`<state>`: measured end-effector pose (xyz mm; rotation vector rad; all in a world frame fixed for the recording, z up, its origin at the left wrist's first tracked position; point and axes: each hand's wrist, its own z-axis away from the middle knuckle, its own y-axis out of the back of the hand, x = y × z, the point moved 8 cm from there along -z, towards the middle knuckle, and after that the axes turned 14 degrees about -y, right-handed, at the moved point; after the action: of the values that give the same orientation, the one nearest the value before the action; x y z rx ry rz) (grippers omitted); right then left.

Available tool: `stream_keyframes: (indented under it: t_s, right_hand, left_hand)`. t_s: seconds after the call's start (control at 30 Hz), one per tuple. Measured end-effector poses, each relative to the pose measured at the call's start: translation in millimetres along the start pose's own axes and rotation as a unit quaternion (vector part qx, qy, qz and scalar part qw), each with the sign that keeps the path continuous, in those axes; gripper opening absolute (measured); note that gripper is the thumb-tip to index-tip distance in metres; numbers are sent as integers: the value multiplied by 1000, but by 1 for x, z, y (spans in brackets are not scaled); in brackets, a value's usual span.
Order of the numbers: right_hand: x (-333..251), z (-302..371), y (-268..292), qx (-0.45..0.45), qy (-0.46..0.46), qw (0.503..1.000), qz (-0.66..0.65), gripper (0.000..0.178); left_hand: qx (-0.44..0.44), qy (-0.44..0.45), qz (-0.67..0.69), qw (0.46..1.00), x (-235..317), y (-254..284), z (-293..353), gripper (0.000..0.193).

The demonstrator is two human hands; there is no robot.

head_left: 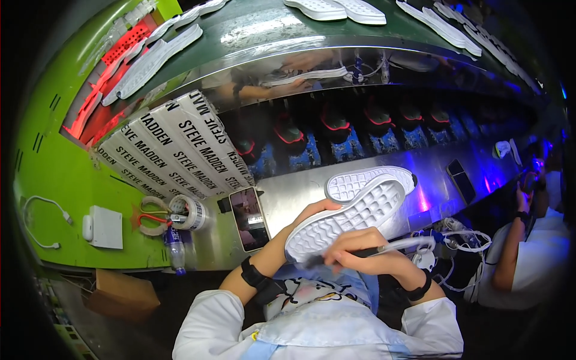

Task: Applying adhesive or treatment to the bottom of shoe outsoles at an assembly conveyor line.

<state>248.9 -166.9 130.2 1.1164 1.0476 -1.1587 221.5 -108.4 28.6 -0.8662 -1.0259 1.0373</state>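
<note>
My left hand [316, 210] grips a white shoe sole [348, 221] by its left side, its cavity with a grid and wavy ribs facing up. Behind it, partly covered, is a second white sole [351, 183]; whether my left hand also holds that one I cannot tell. In my right hand [359, 247] is a dark-handled brush [369, 252], fingers wrapped round it. A pale tube runs from its rear end to the right. The brush tip is blurred close to the near end of the front sole. Both wrists wear black bands.
A phone [249, 219] leans beside a printed carton [171, 147]; scissors [157, 217] and a tape roll [193, 213] stand left. A dark phone [461, 181] lies right. Soles [441, 29] line the green belt [258, 30]. Tubing [468, 243] tangles near another person [528, 252].
</note>
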Motion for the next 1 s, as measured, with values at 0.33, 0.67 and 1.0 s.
stream_keyframes:
  t_s: [0.33, 0.67, 1.0]
  right_hand:
    - [4, 10, -3, -14, 100, 989, 110, 13]
    - [54, 59, 66, 131, -7, 977, 167, 15]
    - [-49, 92, 69, 327, 301, 884, -144, 37]
  left_hand:
    - [-63, -327, -492, 804, 38, -37, 27, 35]
    - [112, -53, -502, 856, 34, -21, 19, 43]
    - [-124, -325, 58, 936, 181, -167, 66, 45]
